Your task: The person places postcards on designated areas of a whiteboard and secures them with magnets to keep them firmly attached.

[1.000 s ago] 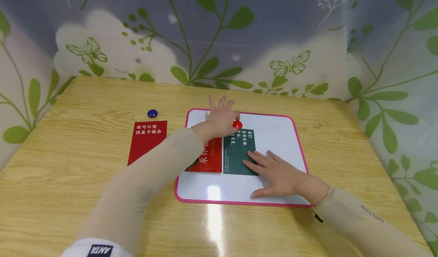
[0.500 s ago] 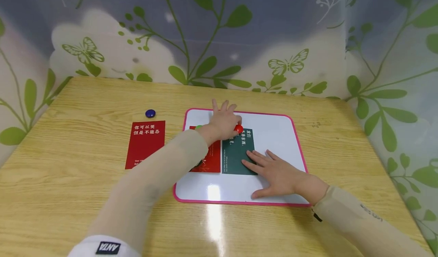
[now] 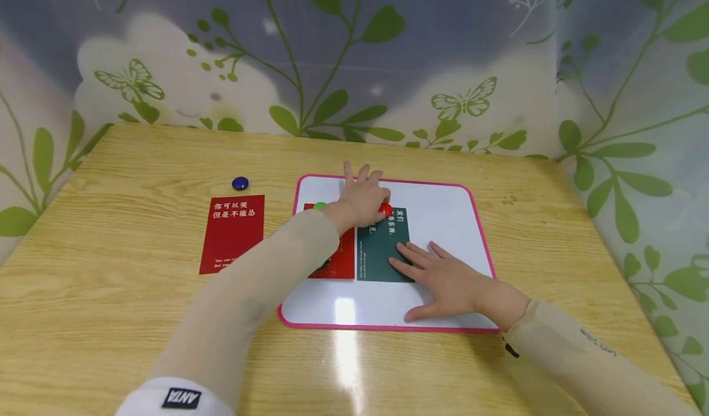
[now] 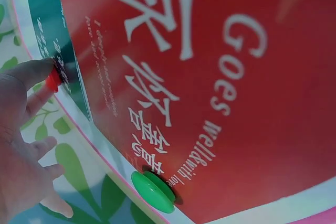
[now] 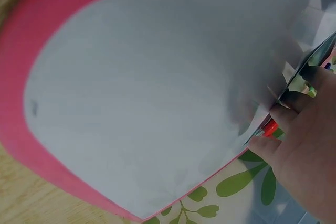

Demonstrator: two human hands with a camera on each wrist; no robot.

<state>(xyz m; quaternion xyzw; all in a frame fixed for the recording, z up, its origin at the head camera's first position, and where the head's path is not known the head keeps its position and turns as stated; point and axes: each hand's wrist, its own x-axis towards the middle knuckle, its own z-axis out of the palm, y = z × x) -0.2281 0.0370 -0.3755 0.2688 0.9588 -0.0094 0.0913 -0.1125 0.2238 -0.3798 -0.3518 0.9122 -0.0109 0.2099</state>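
My left hand [image 3: 362, 200] pinches a round red magnet [image 3: 386, 210] between thumb and index finger at the top edge of the dark green card [image 3: 382, 256]; its other fingers stretch out past the board's back edge. Beside that card lies a red card [image 3: 342, 262], partly covered by the left arm, with a green magnet [image 4: 153, 191] at its top edge. Both cards are on a pink-rimmed whiteboard [image 3: 443, 219]. My right hand [image 3: 451, 284] rests with spread fingers on the whiteboard, fingertips over the green card's right edge.
Left of the whiteboard, another red card [image 3: 235, 231] lies on the wooden table [image 3: 111, 250], its lower corner behind the left sleeve. Above it sits a dark blue magnet [image 3: 240, 183]. A leaf-patterned curtain [image 3: 354, 59] hangs behind the table.
With the red magnet, my left hand has moved slightly toward the front, onto the green card's top edge, then stayed. The green magnet has come into sight. My right hand has kept its place.
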